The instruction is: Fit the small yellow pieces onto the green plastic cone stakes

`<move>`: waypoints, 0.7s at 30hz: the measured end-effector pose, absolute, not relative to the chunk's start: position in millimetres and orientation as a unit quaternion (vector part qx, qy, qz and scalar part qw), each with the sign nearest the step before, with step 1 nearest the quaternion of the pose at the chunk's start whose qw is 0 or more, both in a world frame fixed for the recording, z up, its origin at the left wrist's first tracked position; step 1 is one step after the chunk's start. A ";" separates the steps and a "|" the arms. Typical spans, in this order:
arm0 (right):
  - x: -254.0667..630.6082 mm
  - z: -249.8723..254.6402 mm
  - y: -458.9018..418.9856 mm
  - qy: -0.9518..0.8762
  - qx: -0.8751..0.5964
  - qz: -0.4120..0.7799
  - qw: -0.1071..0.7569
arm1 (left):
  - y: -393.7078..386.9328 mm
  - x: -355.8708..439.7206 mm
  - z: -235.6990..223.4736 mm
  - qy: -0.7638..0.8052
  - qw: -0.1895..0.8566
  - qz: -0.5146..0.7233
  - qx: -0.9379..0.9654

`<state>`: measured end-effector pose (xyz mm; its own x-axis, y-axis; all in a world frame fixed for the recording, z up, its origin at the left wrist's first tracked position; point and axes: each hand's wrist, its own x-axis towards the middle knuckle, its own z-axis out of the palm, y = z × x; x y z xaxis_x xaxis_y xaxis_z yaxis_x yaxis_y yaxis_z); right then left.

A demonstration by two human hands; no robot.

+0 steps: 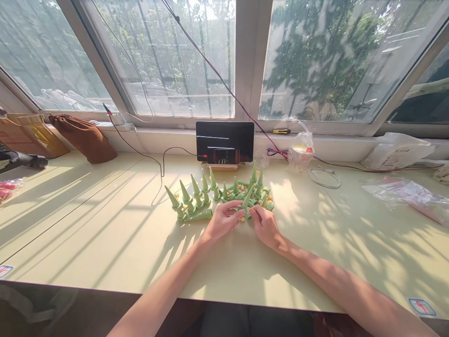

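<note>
My left hand (223, 220) is closed, with thumb and fingers around the base of a green cone-shaped piece (247, 198) that points up. Close beside it, my right hand (265, 226) is pinched shut at the base of the same piece; whatever its fingertips hold is too small to tell. Behind both hands lies a pile of loose green parts (263, 199) with small yellowish bits among them. To the left, several green cones on ringed bases (196, 193) stand in a slanting row. A green cone (202, 215) lies on its side in front of that row.
A dark tablet (224, 133) with a phone (223, 156) before it leans by the windowsill. Cables cross the table (140, 252). A brown drawstring pouch (84, 138) is at left. A plastic bag (301, 149), coiled white cable (324, 178) and clear packaging (407, 194) lie right.
</note>
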<state>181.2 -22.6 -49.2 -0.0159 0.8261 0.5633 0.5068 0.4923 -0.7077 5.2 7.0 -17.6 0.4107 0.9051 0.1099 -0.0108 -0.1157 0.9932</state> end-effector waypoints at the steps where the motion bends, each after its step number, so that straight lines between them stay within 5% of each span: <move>1: 181.4 -48.8 -22.9 -0.697 -0.476 0.159 0.512 | 7.4 5.0 -18.6 0.358 0.561 0.408 0.625; 21: 177.3 -39.2 -27.6 -0.655 -0.491 0.210 0.534 | 6.0 10.5 -8.3 0.393 0.535 0.426 0.615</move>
<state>177.3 -27.6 -39.2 0.0528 0.8678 0.4942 0.4197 0.4297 -0.7995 10.5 6.0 -8.3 0.3274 0.9392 0.1030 0.0280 -0.1186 0.9925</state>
